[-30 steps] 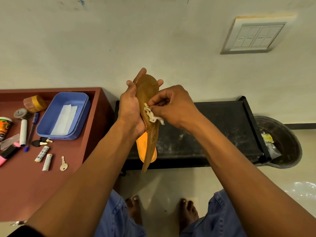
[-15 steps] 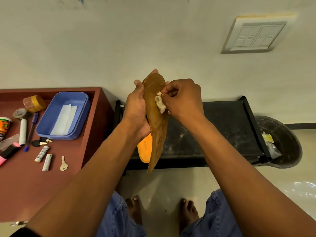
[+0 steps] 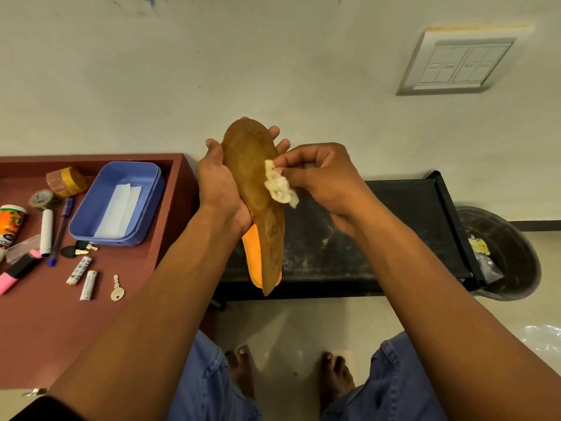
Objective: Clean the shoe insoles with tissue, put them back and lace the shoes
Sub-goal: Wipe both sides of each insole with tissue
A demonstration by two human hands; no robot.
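My left hand [image 3: 220, 189] grips a brown shoe insole [image 3: 253, 189] held upright in front of me, thumb on its left edge and fingertips showing behind its toe end. A second, orange insole [image 3: 253, 253] peeks out behind its lower half. My right hand [image 3: 318, 180] pinches a crumpled wad of white tissue [image 3: 277, 186] and presses it against the brown insole's right side, near the middle. No shoe or lace is in view.
A blue plastic box [image 3: 151, 196] with folded white tissue stands on the red-brown table [image 3: 45, 329] at left, among tape rolls, pens, lighters and a key [image 3: 117, 290]. A black bench [image 3: 379, 238] runs behind the insole; a dark bin [image 3: 516, 253] with scraps sits at right.
My right hand slid the tissue up toward the insole's toe half a second ago, then back down to its middle. The insole has turned to show more of its brown face.
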